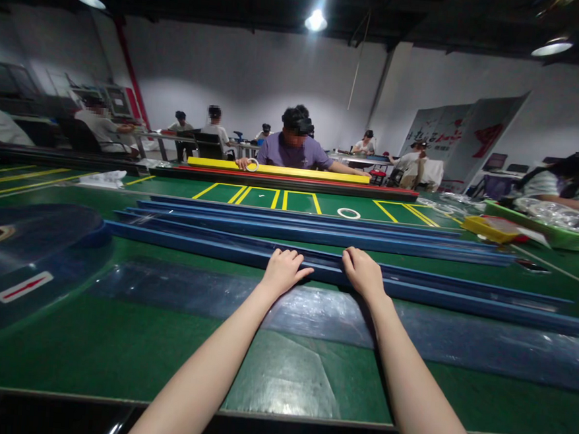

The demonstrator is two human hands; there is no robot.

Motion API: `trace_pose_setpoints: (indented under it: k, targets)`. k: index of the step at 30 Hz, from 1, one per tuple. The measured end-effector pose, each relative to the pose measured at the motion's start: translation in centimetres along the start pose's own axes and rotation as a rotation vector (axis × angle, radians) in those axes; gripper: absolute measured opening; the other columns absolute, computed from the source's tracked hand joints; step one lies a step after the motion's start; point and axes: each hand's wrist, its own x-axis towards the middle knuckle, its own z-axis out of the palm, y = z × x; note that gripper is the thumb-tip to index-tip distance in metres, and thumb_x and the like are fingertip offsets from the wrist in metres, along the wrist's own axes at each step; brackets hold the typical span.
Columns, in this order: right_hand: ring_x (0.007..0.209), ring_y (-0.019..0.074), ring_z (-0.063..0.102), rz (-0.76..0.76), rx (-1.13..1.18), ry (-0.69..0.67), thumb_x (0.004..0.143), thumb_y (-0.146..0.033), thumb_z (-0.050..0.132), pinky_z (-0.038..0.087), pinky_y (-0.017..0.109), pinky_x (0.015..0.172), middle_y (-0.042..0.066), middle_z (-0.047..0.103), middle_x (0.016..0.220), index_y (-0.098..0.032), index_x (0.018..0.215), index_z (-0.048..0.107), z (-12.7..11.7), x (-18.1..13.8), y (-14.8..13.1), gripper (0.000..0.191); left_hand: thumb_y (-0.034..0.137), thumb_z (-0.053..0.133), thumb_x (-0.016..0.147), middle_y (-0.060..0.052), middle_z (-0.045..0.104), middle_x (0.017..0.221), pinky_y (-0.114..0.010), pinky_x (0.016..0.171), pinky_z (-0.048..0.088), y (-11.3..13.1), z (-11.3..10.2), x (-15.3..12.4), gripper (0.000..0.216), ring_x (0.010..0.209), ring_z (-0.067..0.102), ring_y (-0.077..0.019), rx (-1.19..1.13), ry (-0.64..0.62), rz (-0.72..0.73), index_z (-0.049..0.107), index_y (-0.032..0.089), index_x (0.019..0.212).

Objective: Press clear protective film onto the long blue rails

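Note:
A long blue channel-shaped profile (238, 247) lies across the green table, slanting a little toward me at its right end. My left hand (284, 270) is closed over its near edge, fingers curled and thumb pointing right. Farther right, my right hand (363, 272) grips the same profile, its fingertips hooked over the edge. Just beyond lie more blue profiles (318, 229), side by side. A clear plastic film strip (322, 315) stretches flat along the near side, under my forearms.
A big roll of clear film (69, 241) stands at the left. Past the profiles is a white tape ring (348, 214). Opposite, a co-worker (274, 151) handles a yellow profile (312, 173). A yellow tray (489, 229) and a green tray (556, 237) sit at the right.

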Motion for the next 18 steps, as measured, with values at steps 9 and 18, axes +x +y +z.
trace_pose_setpoints:
  k: [9, 18]
  targets:
    - [0.083, 0.0169, 0.059, -0.08, -0.028, 0.001, 0.088, -0.033, 0.035, 0.036, 0.025, 0.069, 0.006, 0.067, 0.09, -0.02, 0.094, 0.063, 0.5, 0.0, -1.9, 0.031, 0.052, 0.042, 0.085, -0.005, 0.064, 0.084, -0.033, 0.071, 0.032, 0.1, -0.1, 0.0, 0.039, 0.082, 0.057, -0.0202, -0.002, 0.001, -0.002, 0.06, 0.017, 0.082]
    - [0.077, 0.0163, 0.061, -0.01, -0.063, -0.027, 0.086, -0.032, 0.035, 0.032, 0.024, 0.059, 0.003, 0.069, 0.087, -0.025, 0.094, 0.067, 0.6, 0.4, -1.6, 0.033, 0.048, 0.043, 0.086, -0.004, 0.064, 0.086, -0.03, 0.073, 0.032, -0.2, -0.3, -0.1, 0.035, 0.082, 0.055, -0.0177, -0.075, 0.025, -0.014, 0.059, 0.017, 0.086]
